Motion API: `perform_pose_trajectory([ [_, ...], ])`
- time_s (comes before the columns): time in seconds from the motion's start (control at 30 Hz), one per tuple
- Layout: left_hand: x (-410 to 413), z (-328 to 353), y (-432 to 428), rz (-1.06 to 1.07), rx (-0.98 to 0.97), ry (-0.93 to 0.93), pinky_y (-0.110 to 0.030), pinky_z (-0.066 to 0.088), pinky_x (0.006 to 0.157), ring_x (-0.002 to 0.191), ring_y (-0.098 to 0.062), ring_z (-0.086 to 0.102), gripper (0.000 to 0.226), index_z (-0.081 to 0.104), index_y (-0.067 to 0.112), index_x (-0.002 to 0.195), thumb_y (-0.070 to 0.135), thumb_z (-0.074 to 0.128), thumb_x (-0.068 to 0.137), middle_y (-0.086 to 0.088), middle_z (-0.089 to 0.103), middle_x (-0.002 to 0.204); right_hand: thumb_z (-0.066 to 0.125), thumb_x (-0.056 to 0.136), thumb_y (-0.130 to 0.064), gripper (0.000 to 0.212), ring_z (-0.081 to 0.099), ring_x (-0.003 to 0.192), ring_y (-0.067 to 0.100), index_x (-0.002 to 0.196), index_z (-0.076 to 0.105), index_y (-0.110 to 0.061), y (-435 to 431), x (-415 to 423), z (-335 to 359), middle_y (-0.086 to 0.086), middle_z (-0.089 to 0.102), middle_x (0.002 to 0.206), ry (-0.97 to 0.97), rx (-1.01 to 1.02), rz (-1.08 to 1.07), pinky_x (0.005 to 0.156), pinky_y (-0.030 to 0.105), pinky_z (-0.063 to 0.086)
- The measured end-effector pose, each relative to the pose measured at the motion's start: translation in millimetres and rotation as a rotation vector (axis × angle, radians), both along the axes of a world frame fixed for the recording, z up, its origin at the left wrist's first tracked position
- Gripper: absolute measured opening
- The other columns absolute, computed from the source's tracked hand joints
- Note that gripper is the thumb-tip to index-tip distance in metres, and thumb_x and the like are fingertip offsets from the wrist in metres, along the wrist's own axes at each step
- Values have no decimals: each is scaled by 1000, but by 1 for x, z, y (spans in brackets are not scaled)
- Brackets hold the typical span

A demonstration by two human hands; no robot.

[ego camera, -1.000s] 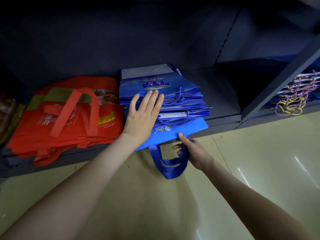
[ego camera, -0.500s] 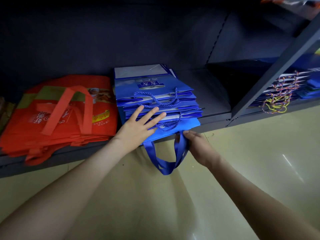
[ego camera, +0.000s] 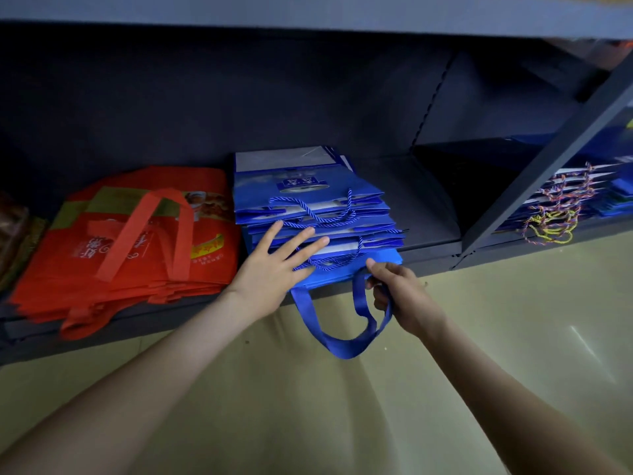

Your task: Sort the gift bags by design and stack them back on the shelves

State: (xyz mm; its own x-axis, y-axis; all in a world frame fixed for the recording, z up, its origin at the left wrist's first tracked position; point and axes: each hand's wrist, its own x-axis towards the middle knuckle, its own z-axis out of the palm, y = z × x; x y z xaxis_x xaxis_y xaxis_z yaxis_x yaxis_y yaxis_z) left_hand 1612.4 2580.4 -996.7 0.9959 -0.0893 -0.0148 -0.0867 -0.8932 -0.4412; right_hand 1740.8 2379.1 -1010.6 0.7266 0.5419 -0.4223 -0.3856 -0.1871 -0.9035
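Blue strap (ego camera: 342, 347) in curled right hand (ego camera: 401, 292)

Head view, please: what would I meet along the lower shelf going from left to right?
brownish pile at the left edge → orange-red bag stack → blue bag stack → bare shelf floor → slanted grey post → bags with multicoloured cord handles
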Motion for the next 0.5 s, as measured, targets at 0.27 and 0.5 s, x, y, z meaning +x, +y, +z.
perform_pose_trajectory([
  [0.27,31,82,34,-60,-125,-226,-63,16,109,142,-30,26,45,70,33,111,24,78,68,-5,25,156,54,95,-8,16,58,70,18,82,63,-5,-4,1,0,5,66,74,-106,-13,169,74,30,44],
  [0.5,52,140,56,155,-355,-182,-52,2,115,146,-16,-3,33,60,37,123,26,49,93,12,-2,159,56,96,-19,18,60,96,15,86,71,-18,36,11,21,7,60,106,-246,-2,11,82,25,45],
])
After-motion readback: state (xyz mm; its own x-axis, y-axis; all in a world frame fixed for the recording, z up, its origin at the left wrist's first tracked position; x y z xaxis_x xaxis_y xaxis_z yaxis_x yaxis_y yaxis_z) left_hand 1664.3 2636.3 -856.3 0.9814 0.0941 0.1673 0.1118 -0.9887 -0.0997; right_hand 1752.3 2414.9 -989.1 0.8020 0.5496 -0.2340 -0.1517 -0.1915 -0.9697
